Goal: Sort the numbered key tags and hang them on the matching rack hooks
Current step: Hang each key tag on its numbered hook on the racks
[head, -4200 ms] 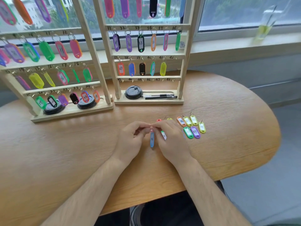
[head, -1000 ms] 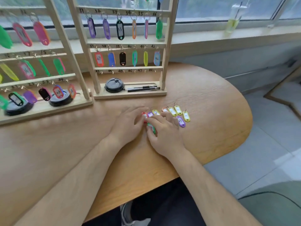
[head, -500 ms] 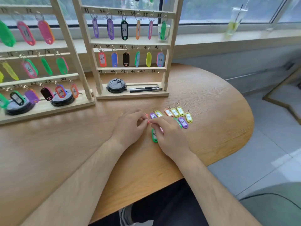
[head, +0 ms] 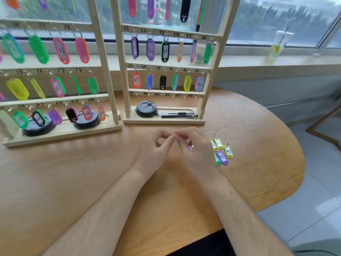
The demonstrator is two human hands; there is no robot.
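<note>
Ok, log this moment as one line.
left hand, right hand: pinch one tag ring | loose tags: table, right | right rack bottom hooks: bare

tag [head: 179,145] mostly hidden behind right hand [head: 198,152] (perhaps green), left rack [head: 73,131] cropped

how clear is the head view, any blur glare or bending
Head view: motion blur smears the left rack and its tags, and softens the left hand and right hand pinching a key tag; the wide lens bows rack posts; window daylight leaves sheen on the table.
</note>
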